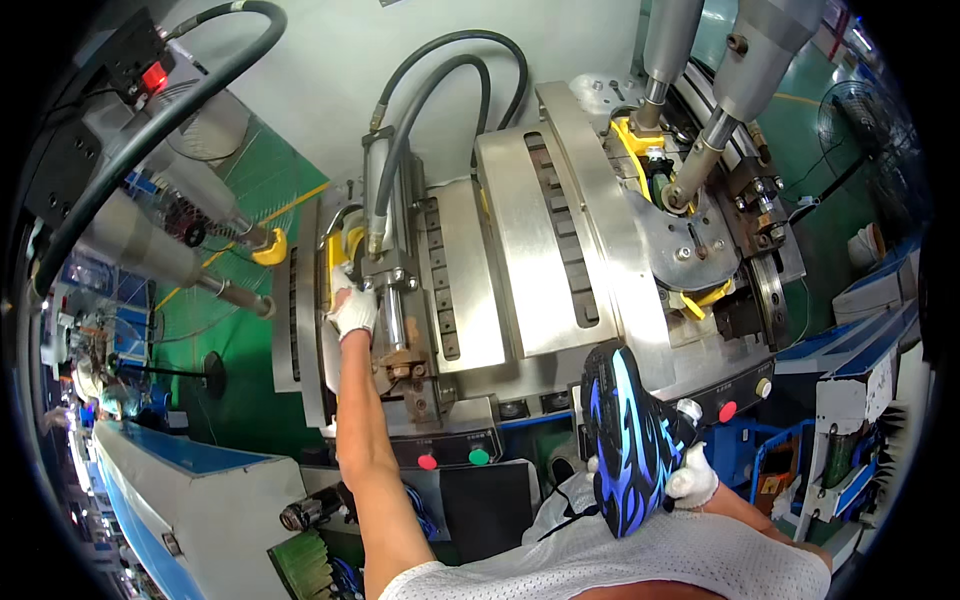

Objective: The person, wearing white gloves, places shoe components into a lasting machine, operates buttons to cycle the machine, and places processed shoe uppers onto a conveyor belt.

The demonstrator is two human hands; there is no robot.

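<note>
One black shoe (630, 440), flame-patterned in blue, is pinched by the right grip (693, 480); left grip (352, 311) unclear.

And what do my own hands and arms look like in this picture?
Your left hand and right hand each wear a plain white work glove ending around the wrist. Both forearms are bare, with no sleeve over them. Your top is white, with a fine dotted, mesh-like texture.

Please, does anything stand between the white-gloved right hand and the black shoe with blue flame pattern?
Nothing visible does: the white-gloved right hand holds the black shoe with blue flame pattern at its lower right side in this view.
</note>
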